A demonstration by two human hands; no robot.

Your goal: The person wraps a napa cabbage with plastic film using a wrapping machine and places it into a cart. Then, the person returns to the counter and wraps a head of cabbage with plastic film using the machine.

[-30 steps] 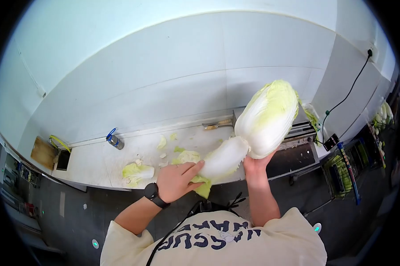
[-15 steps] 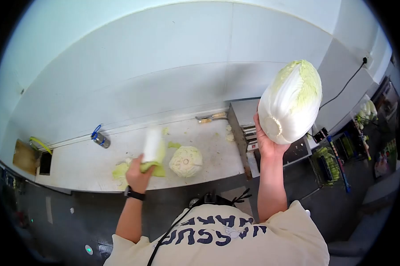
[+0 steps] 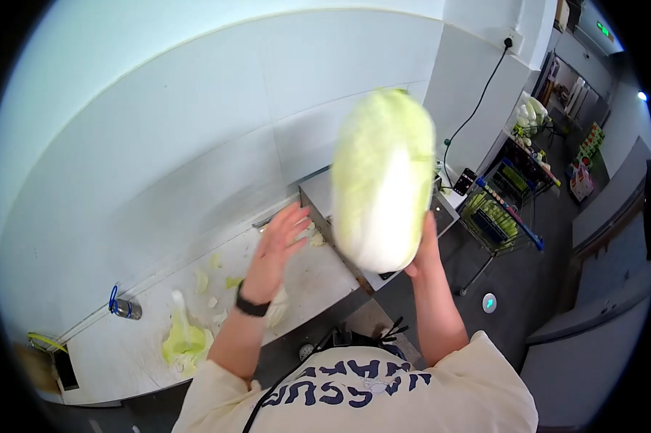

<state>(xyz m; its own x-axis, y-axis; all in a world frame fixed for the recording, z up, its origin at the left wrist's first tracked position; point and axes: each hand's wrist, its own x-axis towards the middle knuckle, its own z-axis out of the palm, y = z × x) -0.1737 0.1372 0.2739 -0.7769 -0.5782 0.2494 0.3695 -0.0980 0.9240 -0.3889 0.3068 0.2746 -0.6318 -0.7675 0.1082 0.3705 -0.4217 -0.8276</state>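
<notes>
A large napa cabbage (image 3: 383, 184), pale green with a white rib, stands upright in the air, slightly blurred. My right hand (image 3: 425, 249) grips it from below and behind, with most fingers hidden by it. To its left, my left hand (image 3: 276, 245) is raised with spread fingers, empty and apart from the cabbage. A round cabbage (image 3: 277, 309) on the white worktop (image 3: 130, 353) is mostly covered by my left wrist. Farther left, a loose cabbage leaf (image 3: 185, 338) lies on a small pile of trimmings.
A metal appliance (image 3: 318, 191) adjoins the worktop's right end. A clear jar with a blue clip (image 3: 127, 309) stands at the left. On the right are a phone (image 3: 465, 180), a hanging black cable (image 3: 477, 108) and a shopping cart (image 3: 509, 216) with green vegetables.
The leaf from my left hand now lies on the worktop. That hand has opened and risen toward the napa cabbage, which has been turned. The view has swung right.
</notes>
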